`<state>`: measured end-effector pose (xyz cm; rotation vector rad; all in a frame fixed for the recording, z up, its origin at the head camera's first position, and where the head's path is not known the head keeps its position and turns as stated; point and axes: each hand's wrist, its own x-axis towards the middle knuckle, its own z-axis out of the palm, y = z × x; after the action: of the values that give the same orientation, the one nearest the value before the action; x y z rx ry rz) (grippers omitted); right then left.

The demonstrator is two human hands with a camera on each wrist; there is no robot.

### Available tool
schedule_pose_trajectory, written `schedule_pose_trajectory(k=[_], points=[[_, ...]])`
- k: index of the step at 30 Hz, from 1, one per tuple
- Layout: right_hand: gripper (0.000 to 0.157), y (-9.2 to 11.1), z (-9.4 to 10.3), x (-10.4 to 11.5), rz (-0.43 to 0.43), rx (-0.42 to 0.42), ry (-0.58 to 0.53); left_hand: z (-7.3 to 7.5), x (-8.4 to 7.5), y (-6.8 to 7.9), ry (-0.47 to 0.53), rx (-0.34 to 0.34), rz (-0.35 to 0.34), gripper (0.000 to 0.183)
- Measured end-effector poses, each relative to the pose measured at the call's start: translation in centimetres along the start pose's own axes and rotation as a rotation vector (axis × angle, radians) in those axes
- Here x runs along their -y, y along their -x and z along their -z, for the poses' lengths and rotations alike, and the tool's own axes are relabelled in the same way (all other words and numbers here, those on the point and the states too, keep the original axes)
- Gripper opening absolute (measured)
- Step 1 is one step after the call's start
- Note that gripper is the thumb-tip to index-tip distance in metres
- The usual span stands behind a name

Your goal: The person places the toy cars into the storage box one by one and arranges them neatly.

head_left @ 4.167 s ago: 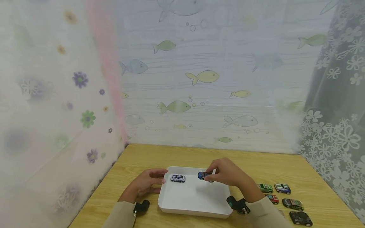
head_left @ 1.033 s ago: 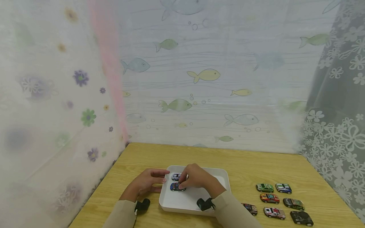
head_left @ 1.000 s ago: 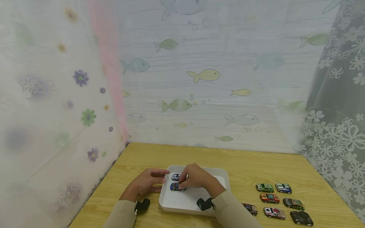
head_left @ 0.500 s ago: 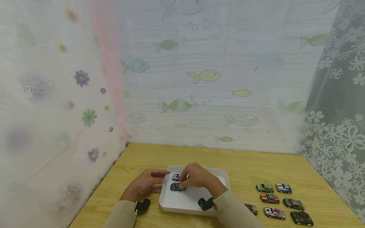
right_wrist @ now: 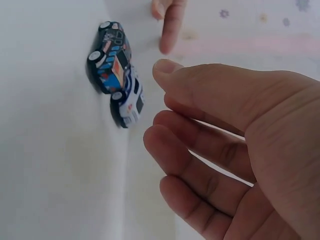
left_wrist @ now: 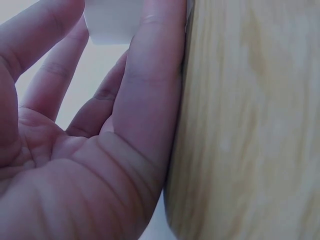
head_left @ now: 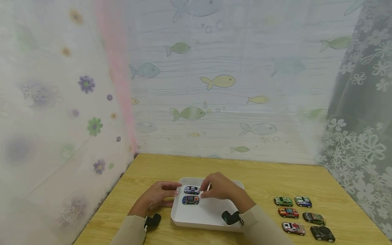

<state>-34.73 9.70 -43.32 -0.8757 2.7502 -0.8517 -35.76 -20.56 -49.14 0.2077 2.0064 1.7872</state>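
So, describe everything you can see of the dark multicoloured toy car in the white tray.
The dark multicoloured toy car has a hard-looking body, blue at one end, with orange patches; two wheels with pale hubs show in the right wrist view. It stands upright in the white tray, near its left side, alongside the white patterned car and nearer the person. Whether the cars touch is unclear. The right hand is beside it, not holding it.

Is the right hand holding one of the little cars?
No, in the right wrist view the right hand is apart from both the blue car and the white car.
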Motion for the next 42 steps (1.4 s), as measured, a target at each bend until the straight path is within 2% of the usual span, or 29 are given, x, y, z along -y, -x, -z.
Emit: schedule_pose_trajectory(k=[6, 14, 25, 33, 42], points=[[0.016, 1.3, 1.2, -0.6, 0.01, -0.029, 0.0, 0.3, 0.1, 0.1, -0.009, -0.002, -0.002, 0.049], [0.011, 3.2, 2.7, -1.8, 0.017, -0.088, 0.021, 0.6, 0.2, 0.0, -0.013, 0.0, -0.009, 0.047], [0.007, 7.3, 4.2, -4.4, 0.07, -0.147, 0.036, 0.5, 0.3, -0.1, -0.015, -0.001, -0.008, 0.046], [0.007, 10.8, 5.1, -5.9, 0.061, -0.213, -0.007, 0.2, 0.2, -0.1, -0.015, -0.005, 0.0, 0.049], [0.016, 13.5, 5.6, -7.7, 0.063, -0.262, 0.016, 0.3, 0.1, -0.1, -0.013, -0.004, -0.002, 0.049]])
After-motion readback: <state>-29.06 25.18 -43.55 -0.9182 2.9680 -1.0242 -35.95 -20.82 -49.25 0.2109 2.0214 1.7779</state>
